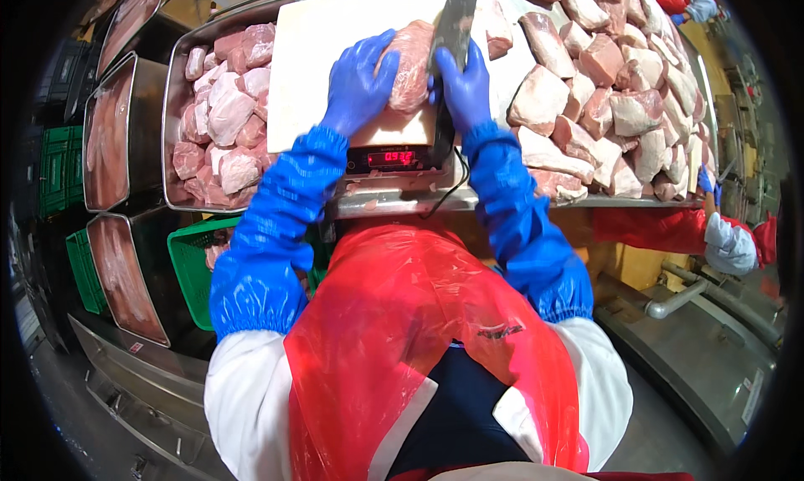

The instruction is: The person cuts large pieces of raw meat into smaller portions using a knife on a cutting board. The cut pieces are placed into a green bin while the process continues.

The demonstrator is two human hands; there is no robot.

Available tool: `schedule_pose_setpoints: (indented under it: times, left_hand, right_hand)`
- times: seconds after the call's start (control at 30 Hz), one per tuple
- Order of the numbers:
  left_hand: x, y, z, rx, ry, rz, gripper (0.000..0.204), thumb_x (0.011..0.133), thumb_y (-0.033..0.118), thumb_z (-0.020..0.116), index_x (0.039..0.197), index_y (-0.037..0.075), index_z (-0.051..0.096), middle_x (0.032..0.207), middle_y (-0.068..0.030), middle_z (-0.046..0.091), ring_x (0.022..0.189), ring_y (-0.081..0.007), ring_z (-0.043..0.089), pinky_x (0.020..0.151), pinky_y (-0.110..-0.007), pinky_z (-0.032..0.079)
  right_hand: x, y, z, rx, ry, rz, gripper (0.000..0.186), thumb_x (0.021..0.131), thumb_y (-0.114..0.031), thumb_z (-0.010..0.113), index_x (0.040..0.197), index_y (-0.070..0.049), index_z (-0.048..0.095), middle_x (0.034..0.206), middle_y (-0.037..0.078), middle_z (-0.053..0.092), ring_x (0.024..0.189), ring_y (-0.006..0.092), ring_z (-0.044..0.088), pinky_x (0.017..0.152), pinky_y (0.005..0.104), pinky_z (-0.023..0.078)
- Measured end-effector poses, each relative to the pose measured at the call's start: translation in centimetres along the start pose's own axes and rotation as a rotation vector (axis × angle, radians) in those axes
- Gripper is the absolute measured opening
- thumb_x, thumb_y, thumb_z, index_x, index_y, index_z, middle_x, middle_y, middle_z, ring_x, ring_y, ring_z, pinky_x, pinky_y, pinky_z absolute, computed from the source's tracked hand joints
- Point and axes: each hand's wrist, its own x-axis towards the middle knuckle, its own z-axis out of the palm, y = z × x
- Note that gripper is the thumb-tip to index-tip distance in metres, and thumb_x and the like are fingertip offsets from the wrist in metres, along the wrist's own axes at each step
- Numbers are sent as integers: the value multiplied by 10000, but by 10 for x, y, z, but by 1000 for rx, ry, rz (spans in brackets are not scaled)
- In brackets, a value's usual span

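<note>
Head view: left hand (358, 83), fingers open, seemingly steadies the meat (409, 62) while the right hand (465, 92) grips the knife (457, 25).

A meat-processing plant, shown by raw meat (634, 113) heaped along a metal-edged table (377, 205), metal tubs (109, 138), a green crate (186, 267), a digital scale (394, 159), and other workers (729, 245) in blue gloves (706, 180) and red clothing (649, 228).

Bright centre, shiny apron (410, 301), bowed dark edges
</note>
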Motion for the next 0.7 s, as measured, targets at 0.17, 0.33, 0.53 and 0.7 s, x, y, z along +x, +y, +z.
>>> schedule_pose_setpoints:
  times: [0.17, 0.33, 0.53, 0.7]
  left_hand:
    - [-83, -16, -50, 167, 116, -19, 335, 964, 202, 580, 1253, 51, 655, 1250, -196, 634, 1154, -362, 581, 1018, -456, 426]
    - [-115, -5, -87, 30, 251, -150, 147, 888, 96, 672, 1028, 62, 701, 1043, -119, 678, 1016, -292, 621, 926, -405, 466]
    - [-120, 2, -87, 76, 256, -113, 129, 862, 72, 697, 991, 67, 695, 962, -95, 672, 944, -274, 626, 869, -392, 480]
    - [-128, -1, -77, -13, 299, -207, 192, 842, 63, 717, 1031, 62, 686, 978, -109, 647, 938, -275, 629, 826, -386, 508]
  right_hand:
    - [-27, -45, 2, -322, -204, 172, 581, 959, -158, 579, 1494, -55, 378, 806, 49, 629, 605, 117, 590, 549, 268, 504]
    - [-81, -31, 25, -630, -467, -75, 670, 957, -175, 576, 1561, -211, 288, 970, 257, 705, 884, 439, 689, 781, 478, 533]
    - [-79, -24, 8, -855, -600, -115, 763, 944, -129, 578, 1585, -263, 185, 872, 311, 655, 805, 485, 649, 703, 507, 500]
    - [-129, -72, -85, -1099, -857, 101, 794, 942, -90, 585, 1590, -276, 167, 820, 291, 649, 737, 466, 644, 672, 496, 496]
